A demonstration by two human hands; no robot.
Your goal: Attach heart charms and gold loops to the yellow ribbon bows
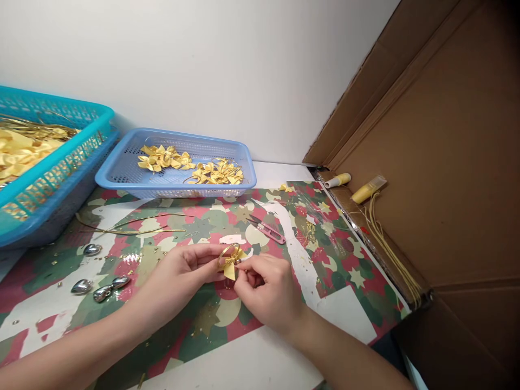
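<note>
Near the middle of the table I hold a small gold ribbon bow (229,269) with a loop of gold cord above it. My left hand (190,265) pinches the bow and loop from the left side. On the other side, my right hand (266,281) is closed at the bow's edge, thumb and forefinger pressed together; something small and silvery shows by its fingertips. Just beyond my hands lies a pair of pink-handled thread snips (267,230). Several shiny silver heart-shaped pieces (82,286) rest to the left of my left forearm.
A blue basket (122,181) at the back holds gold bows (219,172). At left, a turquoise basket (87,130) holds gold ribbon and cords. Gold cord lengths (138,230) lie on the patterned sheet (207,319). Yellow thread spools (368,189) and cords sit beside the cardboard wall (442,179).
</note>
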